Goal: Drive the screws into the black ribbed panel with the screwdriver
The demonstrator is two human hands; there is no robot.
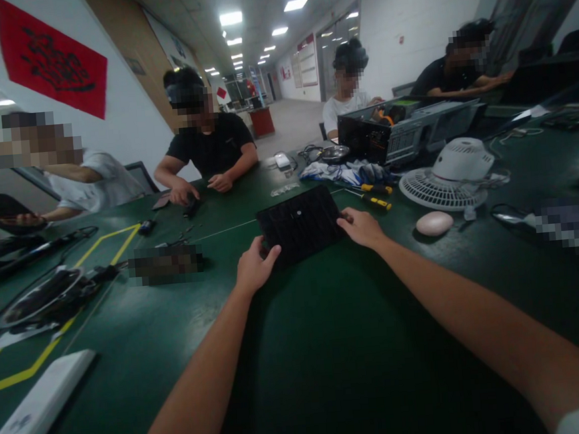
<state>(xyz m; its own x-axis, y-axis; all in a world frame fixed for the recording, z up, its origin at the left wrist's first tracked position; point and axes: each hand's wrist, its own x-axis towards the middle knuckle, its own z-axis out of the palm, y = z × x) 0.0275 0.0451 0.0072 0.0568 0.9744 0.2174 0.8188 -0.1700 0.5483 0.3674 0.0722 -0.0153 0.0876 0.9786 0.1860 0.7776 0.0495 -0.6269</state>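
Black case [300,226], at twelve o'clock on or just above the table [324,348]: the left hand [256,265] pinches its eight-o'clock edge, the right hand [363,227] its three-o'clock. Two-handed holding seems the step; any shift calls for even grip. Contents hidden. Beyond, toward one o'clock: metal bowl [335,152], contents unclear; open computer case [404,139], orange part [388,120] inside.

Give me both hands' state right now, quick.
Left hand: closed on the near left corner of the flat black panel, thumb on top.
Right hand: closed on the same panel's right edge.
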